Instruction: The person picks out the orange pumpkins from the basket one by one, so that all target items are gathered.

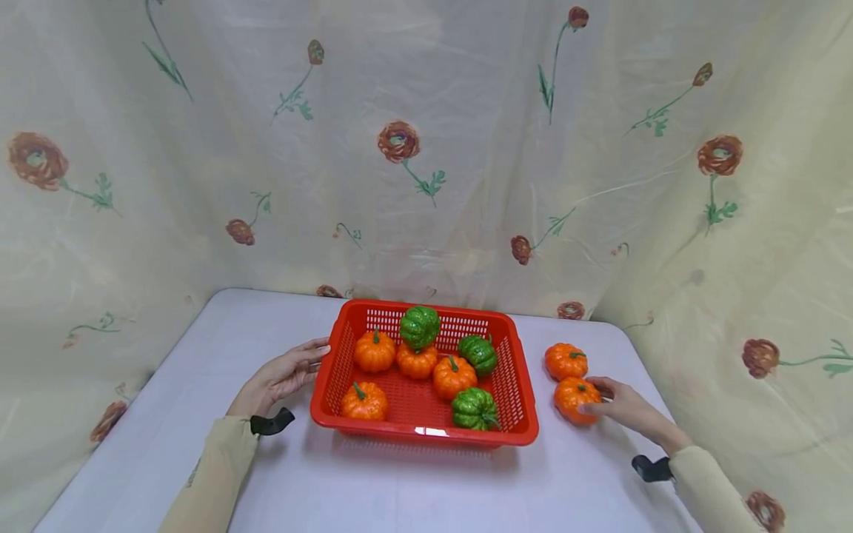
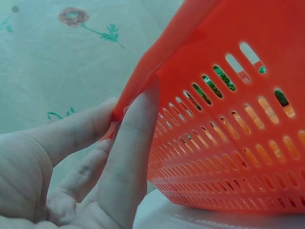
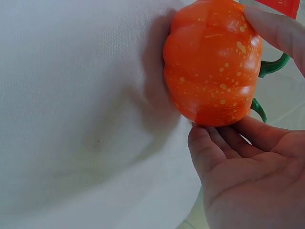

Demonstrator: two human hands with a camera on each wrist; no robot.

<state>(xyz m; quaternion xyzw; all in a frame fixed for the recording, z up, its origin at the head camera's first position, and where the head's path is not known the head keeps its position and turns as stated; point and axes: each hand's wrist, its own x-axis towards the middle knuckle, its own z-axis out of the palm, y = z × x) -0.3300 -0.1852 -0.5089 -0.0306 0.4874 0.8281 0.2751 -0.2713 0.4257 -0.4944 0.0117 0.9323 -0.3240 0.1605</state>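
Observation:
A red plastic basket (image 1: 466, 435) with slotted walls stands mid-table. My left hand (image 1: 292, 374) holds its left rim; in the left wrist view, thumb and fingers (image 2: 131, 143) pinch the rim's edge from either side. To the basket's right, my right hand (image 1: 629, 407) grips a small orange toy pumpkin (image 1: 574, 400) between thumb and fingertips. The right wrist view shows this pumpkin (image 3: 214, 67) close over the white surface, speckled yellow, its green stem facing away. Just behind it lies another orange pumpkin (image 1: 566, 361).
Inside the basket sit several orange pumpkins (image 1: 455, 377) and three green ones, one green pumpkin (image 1: 420, 327) resting on top of an orange one. A white table (image 1: 400, 496) carries everything. Floral curtains (image 1: 466, 207) hang behind and along both sides.

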